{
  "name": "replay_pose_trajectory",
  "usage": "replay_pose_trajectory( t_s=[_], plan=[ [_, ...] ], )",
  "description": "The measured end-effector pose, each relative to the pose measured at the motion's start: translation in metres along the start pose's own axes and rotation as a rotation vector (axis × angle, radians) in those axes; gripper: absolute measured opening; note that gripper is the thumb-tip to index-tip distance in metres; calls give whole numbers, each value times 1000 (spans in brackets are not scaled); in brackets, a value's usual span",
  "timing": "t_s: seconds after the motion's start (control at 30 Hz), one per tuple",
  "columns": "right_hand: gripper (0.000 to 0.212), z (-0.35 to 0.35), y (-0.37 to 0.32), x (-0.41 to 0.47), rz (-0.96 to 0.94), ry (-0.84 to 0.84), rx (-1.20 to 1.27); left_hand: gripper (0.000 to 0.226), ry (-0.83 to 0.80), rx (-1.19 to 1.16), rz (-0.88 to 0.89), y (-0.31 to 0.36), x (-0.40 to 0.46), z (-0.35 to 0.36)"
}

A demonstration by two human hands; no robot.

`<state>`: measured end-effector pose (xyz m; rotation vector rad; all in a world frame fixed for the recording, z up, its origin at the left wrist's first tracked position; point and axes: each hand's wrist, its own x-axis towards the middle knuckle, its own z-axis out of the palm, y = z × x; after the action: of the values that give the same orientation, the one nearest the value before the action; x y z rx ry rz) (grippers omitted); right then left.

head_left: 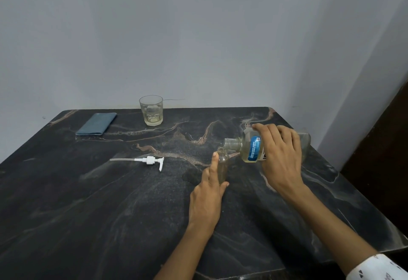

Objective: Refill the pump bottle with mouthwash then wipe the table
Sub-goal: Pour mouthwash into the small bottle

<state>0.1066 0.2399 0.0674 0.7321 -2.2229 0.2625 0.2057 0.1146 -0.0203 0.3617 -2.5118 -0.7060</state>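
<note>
Working over a dark veined marble table (pixel 110 202) against a plain grey wall (pixel 198 37), I am steadying the small clear pump bottle (pixel 223 165) upright with my left hand (pixel 207 198) wrapped around it while my right hand (pixel 280 154) is gripping the tipped, pale-liquid mouthwash bottle (pixel 249 147), its neck just above the small bottle's mouth, with the white plastic pump (pixel 150 160), folded blue cloth (pixel 97 124) and faceted glass tumbler (pixel 151 111) lying apart.

Taking the small clear pump bottle (pixel 222 165) as landmark: directly above its mouth the tilted clear mouthwash bottle with a blue label (pixel 254 148) blocks the way down, and it fills the right side too. The left hand (pixel 208 193) closes off the near side. To the left lies a white pump head with its tube (pixel 148 161), with bare dark marble table (pixel 88 202) around it. Far behind-left stand a clear drinking glass (pixel 151 110) and a folded blue cloth (pixel 96 123), with open tabletop between them and the bottle.
</note>
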Motion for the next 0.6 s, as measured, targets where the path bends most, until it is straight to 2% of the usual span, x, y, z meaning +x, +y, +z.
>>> replay_pose_trajectory(
  t_s=[0.6],
  plan=[
    [89,2,2,2,-36,29,-11,93,4,26,13,-2,1,3]
  ],
)
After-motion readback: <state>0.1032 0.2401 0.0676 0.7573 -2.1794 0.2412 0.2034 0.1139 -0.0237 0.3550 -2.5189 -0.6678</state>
